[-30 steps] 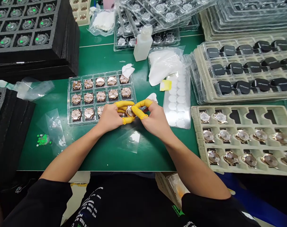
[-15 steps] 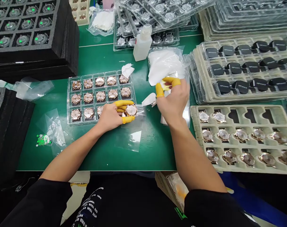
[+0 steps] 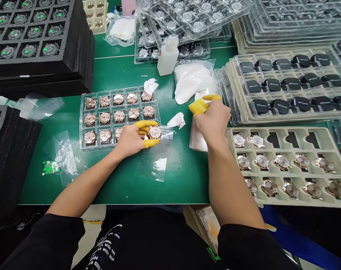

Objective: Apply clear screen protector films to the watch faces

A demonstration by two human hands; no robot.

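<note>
My left hand [image 3: 135, 138], with yellow finger cots, is closed around a rose-gold watch head [image 3: 154, 132]. A strip of clear film [image 3: 167, 132] sticks out to the right of it. Under and behind that hand lies a clear tray [image 3: 81, 129] of similar watch heads. My right hand [image 3: 212, 116], also in yellow cots, is over a stack of clear plastic sheets [image 3: 198, 137]. Its thumb and fingertips are drawn together; whatever lies between them is hidden. A crumpled white wipe [image 3: 176, 120] rests on the green table between the hands.
White wipes in a bag [image 3: 191, 80] and a white bottle [image 3: 168, 56] stand behind. At right are a beige watch tray [image 3: 277, 148] and stacked trays of black pieces [image 3: 283, 84]. Black foam trays [image 3: 75, 71] rise at left. Loose film [image 3: 157, 170] lies in front.
My right hand has moved slightly right and down, away from the white wipe, and its spread fingers have come together. My left hand keeps the watch head almost in place. The view has shifted slightly.
</note>
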